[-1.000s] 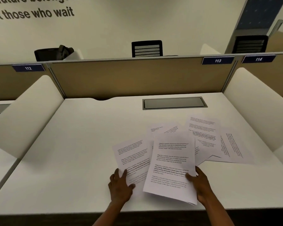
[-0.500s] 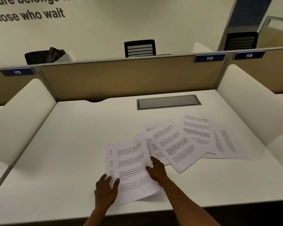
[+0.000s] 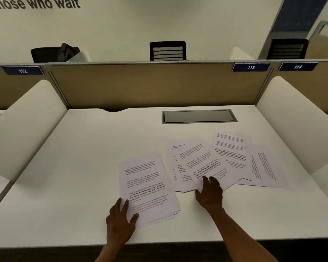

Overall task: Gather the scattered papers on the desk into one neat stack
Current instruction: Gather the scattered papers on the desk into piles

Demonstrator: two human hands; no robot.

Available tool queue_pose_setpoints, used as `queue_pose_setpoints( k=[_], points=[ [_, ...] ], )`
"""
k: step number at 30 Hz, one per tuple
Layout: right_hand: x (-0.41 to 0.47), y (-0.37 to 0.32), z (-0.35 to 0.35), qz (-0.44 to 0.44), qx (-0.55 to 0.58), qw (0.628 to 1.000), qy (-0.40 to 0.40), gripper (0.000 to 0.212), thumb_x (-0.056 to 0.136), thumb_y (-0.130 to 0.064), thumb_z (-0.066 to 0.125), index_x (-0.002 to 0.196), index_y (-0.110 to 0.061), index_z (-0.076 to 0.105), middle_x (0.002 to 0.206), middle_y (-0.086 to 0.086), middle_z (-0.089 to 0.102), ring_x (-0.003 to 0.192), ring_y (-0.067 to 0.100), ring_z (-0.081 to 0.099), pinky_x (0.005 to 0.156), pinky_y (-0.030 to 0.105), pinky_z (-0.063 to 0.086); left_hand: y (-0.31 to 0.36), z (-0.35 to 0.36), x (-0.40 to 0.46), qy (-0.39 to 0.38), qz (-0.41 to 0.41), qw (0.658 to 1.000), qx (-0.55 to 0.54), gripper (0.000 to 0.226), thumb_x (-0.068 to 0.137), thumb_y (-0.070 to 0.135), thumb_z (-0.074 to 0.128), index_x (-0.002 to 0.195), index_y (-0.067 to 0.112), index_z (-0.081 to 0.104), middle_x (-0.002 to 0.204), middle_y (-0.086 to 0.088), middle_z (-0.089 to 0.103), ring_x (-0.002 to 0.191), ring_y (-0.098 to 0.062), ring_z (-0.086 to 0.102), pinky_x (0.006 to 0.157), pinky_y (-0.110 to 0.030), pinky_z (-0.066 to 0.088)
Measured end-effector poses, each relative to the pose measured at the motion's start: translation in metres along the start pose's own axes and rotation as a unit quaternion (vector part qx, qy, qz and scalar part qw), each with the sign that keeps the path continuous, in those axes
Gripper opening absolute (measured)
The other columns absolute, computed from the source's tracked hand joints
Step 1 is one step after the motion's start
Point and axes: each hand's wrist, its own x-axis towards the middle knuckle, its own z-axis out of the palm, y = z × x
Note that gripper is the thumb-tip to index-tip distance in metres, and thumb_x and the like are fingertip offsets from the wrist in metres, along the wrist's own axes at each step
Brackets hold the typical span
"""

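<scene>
A small stack of printed sheets [image 3: 147, 186] lies on the white desk [image 3: 74, 167] near its front edge. My left hand [image 3: 119, 222] rests flat on the stack's near left corner, fingers spread. To the right, several loose printed papers [image 3: 199, 163] overlap in a fan, with further sheets [image 3: 231, 150] and a sideways sheet [image 3: 263, 167] beyond. My right hand [image 3: 209, 193] touches the near corner of the closest fanned sheet with its fingertips; whether it pinches the paper is unclear.
A grey cable hatch [image 3: 198, 116] is set into the desk behind the papers. Tan partition panels [image 3: 150, 86] close the back, and white curved dividers [image 3: 25, 118] flank both sides. Black chairs [image 3: 168, 51] stand beyond the partition.
My right hand has left the gathered stack and moved right onto the fanned papers. My left hand stays on the stack's near corner.
</scene>
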Motion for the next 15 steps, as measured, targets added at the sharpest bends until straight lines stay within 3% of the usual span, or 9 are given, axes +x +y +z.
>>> queue_pose_setpoints(
  k=[2,5,9,12,15],
  points=[
    [-0.001,0.010,-0.002,0.000,-0.026,0.999,-0.029,0.071,0.089,-0.048,0.054,0.148,-0.015,0.032,0.152,0.013,0.035,0.140,0.030,0.032,0.111,0.042,0.032,0.000,0.000,0.000,0.003,0.000,1.000,-0.002,0.074,0.088,0.054,0.056,0.151,0.023,0.031,0.161,-0.004,0.021,0.147,-0.023,0.022,0.119,-0.044,0.023],
    [-0.003,0.009,-0.005,-0.030,-0.061,0.997,-0.036,0.064,0.092,-0.047,0.049,0.147,-0.018,0.032,0.142,0.009,0.045,0.129,0.027,0.043,0.100,0.039,0.043,0.001,-0.001,0.000,0.002,-0.001,1.000,0.002,0.074,0.088,0.055,0.056,0.150,0.023,0.031,0.161,-0.004,0.022,0.146,-0.024,0.023,0.119,-0.044,0.024],
    [-0.004,0.005,-0.003,-0.097,-0.121,0.988,-0.015,0.053,0.085,-0.028,0.061,0.134,-0.012,0.053,0.106,0.012,0.066,0.091,0.031,0.063,0.069,0.039,0.053,0.001,-0.003,0.000,-0.008,-0.003,1.000,0.008,0.076,0.087,0.055,0.055,0.151,0.023,0.030,0.162,-0.004,0.020,0.147,-0.024,0.021,0.119,-0.044,0.024],
    [-0.003,0.009,-0.002,-0.102,-0.140,0.985,0.006,0.048,0.066,-0.014,0.075,0.113,-0.009,0.069,0.075,0.010,0.068,0.059,0.028,0.064,0.048,0.033,0.051,0.002,-0.006,0.000,-0.021,-0.005,1.000,0.006,0.076,0.087,0.055,0.055,0.151,0.023,0.029,0.162,-0.003,0.018,0.147,-0.024,0.020,0.119,-0.044,0.023],
    [-0.003,0.004,-0.016,-0.090,-0.107,0.990,0.031,0.048,0.074,-0.010,0.067,0.122,-0.010,0.063,0.083,0.011,0.069,0.064,0.031,0.067,0.055,0.036,0.054,0.008,-0.010,-0.002,-0.019,-0.009,1.000,-0.019,0.075,0.087,0.053,0.058,0.150,0.024,0.031,0.162,-0.005,0.018,0.147,-0.025,0.021,0.119,-0.046,0.023]
  ],
)
